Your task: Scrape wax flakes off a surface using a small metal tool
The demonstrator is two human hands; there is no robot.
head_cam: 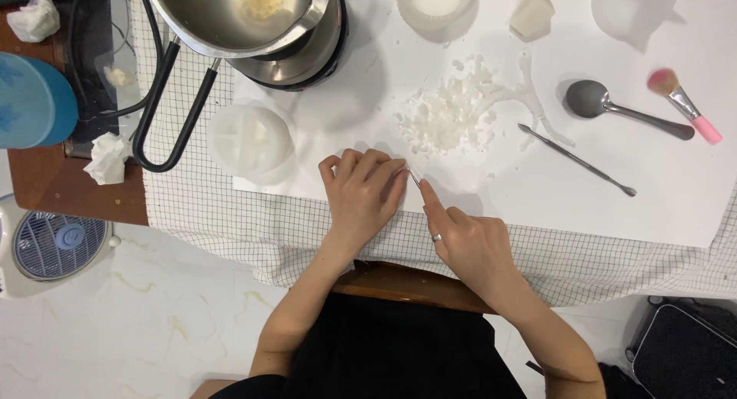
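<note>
We see the left hand (361, 196) pressed flat on the white surface (652, 192), covering something hidden. The right hand (468, 242) grips a thin metal tool (414, 177) at its 11 o'clock. Scraping appears underway; wax flakes (453, 115) lie at 12 o'clock. Careful, steady strokes seem needed.

Home craft table: checked cloth (230, 207), melting pot (238, 15), wax flakes (449, 115), floor fan (54, 245).

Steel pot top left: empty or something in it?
Not empty. The steel pot stands upright on a black base, and a pale, lumpy residue sits on its bottom. What the residue is, cannot tell.
</note>
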